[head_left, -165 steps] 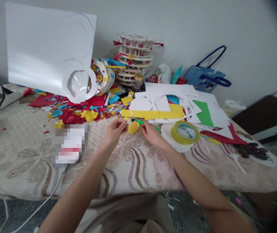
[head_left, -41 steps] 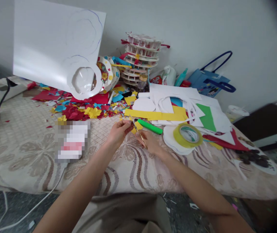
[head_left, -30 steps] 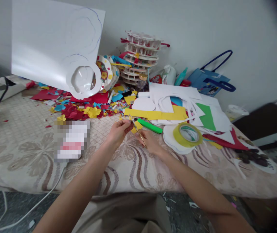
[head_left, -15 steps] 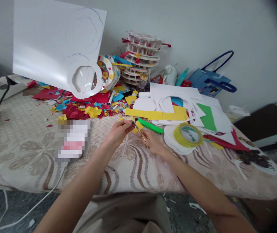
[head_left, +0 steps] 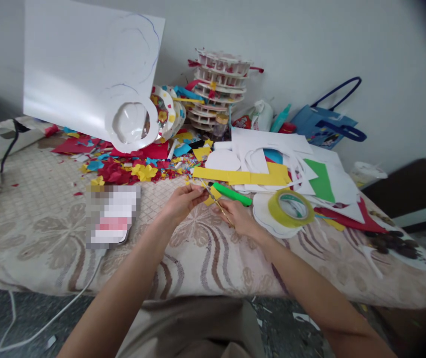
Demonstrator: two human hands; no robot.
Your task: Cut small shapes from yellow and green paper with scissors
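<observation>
Left hand (head_left: 183, 201) pinches a small yellow paper piece (head_left: 210, 195) at its near edge, fingers closed on it, held just above the tablecloth (head_left: 49, 238). Right hand (head_left: 238, 217) is closed round a pair of scissors (head_left: 217, 204), blades slanting up-left into the yellow piece; whether the blades are parted is too small to tell. Against the view five and a half seconds back, the yellow piece looks smaller and the scissors sit deeper in it — cutting seems under way, with bits trimmed off; over the last second and a half both hands have barely shifted, so the cut reads as slow and fine. Just beyond the right hand lies one green marker (head_left: 232, 194), free on the cloth, where earlier it sat right at the right hand's fingers. Right of that hand, one roll of tape (head_left: 291, 207) rests on a white paper disc. Beyond both hands, one long yellow strip (head_left: 241, 175) lies across a heap of white cut sheets (head_left: 272, 149), one green sheet (head_left: 320, 180) among them. Farther back, one stack of white trays (head_left: 218, 89); to its right, one blue bag (head_left: 327, 127). Left of the left hand, scattered paper scraps (head_left: 123, 169) — too many to count — and one large white board (head_left: 89, 69) leaning above them.
</observation>
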